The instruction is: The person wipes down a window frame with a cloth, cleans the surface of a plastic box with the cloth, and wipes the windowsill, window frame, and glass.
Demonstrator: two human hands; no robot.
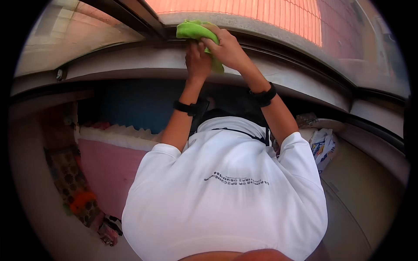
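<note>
A bright green cloth (191,30) lies bunched against the dark window track at the top middle, and its loose end hangs over the pale sill. My right hand (227,50) is closed on the cloth from the right, thumb and fingers pressing on it. Just below and to the left, my left hand (198,63) has its fingers curled against the cloth's underside, the tips partly hidden by it. Both arms reach forward, and a black band circles each wrist.
The pale window sill (130,63) curves across in front of me, with dark frame rails and glass beyond it. A pink cloth-covered surface (109,174) with a white frill is at left. A printed plastic bag (323,148) sits at right.
</note>
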